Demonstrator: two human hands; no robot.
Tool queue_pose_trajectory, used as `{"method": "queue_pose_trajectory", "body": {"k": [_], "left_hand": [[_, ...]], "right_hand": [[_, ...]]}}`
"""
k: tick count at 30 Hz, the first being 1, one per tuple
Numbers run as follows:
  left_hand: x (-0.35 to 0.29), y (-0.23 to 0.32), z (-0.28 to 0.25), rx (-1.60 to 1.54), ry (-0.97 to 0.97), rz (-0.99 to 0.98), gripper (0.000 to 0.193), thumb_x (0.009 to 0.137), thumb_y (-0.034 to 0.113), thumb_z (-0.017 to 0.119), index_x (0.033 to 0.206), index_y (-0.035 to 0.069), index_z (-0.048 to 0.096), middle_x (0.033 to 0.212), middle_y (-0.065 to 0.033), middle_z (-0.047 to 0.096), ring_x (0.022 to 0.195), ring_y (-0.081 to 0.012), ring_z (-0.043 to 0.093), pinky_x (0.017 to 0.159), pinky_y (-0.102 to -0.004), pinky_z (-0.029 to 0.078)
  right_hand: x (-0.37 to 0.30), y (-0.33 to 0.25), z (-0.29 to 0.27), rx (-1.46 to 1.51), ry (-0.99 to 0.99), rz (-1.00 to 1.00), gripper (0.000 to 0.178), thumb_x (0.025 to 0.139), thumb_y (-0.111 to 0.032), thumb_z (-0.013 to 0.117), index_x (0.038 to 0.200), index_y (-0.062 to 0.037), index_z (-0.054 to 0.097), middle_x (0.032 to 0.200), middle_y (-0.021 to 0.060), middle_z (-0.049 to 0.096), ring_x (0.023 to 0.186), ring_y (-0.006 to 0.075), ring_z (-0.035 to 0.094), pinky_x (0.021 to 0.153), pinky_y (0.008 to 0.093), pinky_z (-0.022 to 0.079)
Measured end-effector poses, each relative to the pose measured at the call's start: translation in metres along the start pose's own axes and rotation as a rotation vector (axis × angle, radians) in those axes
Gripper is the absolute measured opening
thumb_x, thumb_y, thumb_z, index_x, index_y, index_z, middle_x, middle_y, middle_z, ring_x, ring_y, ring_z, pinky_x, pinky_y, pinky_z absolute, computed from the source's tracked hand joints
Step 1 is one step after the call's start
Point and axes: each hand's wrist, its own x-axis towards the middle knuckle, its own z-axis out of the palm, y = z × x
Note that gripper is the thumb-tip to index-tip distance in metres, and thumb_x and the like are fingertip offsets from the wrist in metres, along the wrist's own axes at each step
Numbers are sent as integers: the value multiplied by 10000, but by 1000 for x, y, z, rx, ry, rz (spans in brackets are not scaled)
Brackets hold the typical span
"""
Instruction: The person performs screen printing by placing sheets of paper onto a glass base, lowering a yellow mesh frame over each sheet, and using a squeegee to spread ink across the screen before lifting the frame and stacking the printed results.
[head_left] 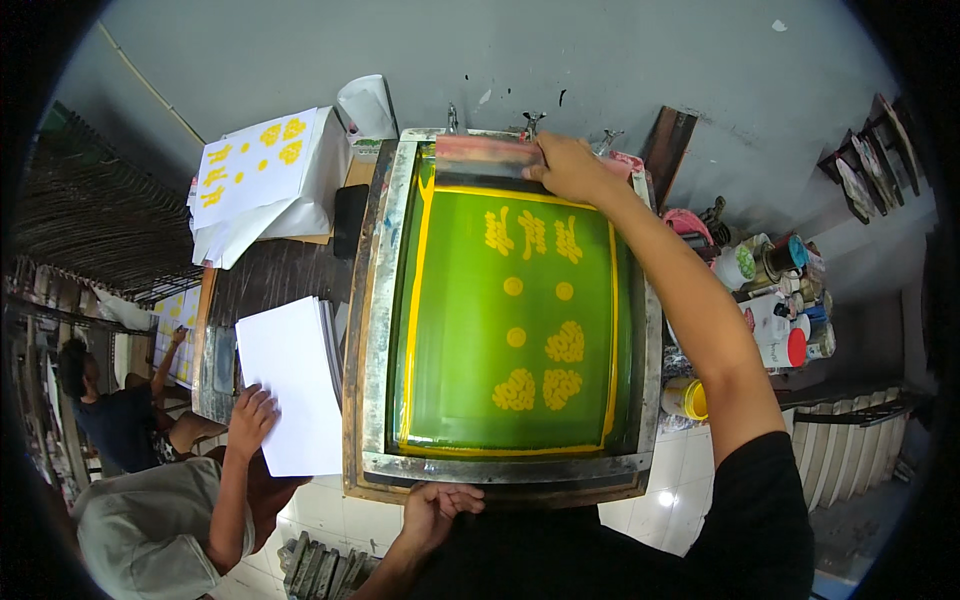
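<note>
Squeegee (480, 160) with a reddish upper part is at the far end of the screen frame (505, 468), within its metal border and just beyond the far yellow line of the green mesh (460, 310). Its long axis runs from left to right, so it lies across the longer direction of the frame, which goes from far end to near end. The right hand (570, 168) is closed on it, thumb on the near side, while the body of the tool extends to the left of this hand; its right end is hidden, and I cannot tell where it finishes. Whether the blade presses the mesh is also not clear. The left hand (440, 510) is well apart, at the near edge of the frame, with fingers bent; I cannot tell if it grips this edge. Between the two hands lies the whole patterned area, with yellow shapes (565, 342), so the right hand is clearly the nearer one to the tool.
</note>
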Motion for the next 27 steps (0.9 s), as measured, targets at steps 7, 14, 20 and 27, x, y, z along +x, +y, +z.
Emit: {"method": "queue_pose_trajectory", "body": {"k": [7,14,20,27], "left_hand": [[-2,4,5,-29,-7,-29,350,928,162,493,933,-126,691,997,-273,733,858,-368,710,885,-462,565],[2,5,1,-62,-96,3,365,950,141,468,969,-133,708,975,-243,748,848,-330,739,843,-427,594],[6,5,-3,-46,-141,-20,336,988,203,500,973,-59,710,967,-183,756,852,-289,730,858,-406,574],[9,8,-2,-74,-171,-26,277,979,203,531,996,-18,696,929,-155,753,823,-272,715,840,-396,564]], "right_hand": [[12,2,7,-59,181,-24,377,964,-289,676,1166,3,550,1205,224,651,1169,427,589,981,540,406],[-33,-23,5,-78,19,45,433,940,-334,701,1206,-16,578,1225,193,666,1202,378,594,1035,521,404],[-135,-73,18,2,35,30,376,912,-287,722,1133,-12,593,1108,217,679,1081,404,633,949,527,438],[-300,-167,26,76,98,-40,306,874,-247,723,1050,-37,588,991,170,621,962,360,600,850,495,428]]}}
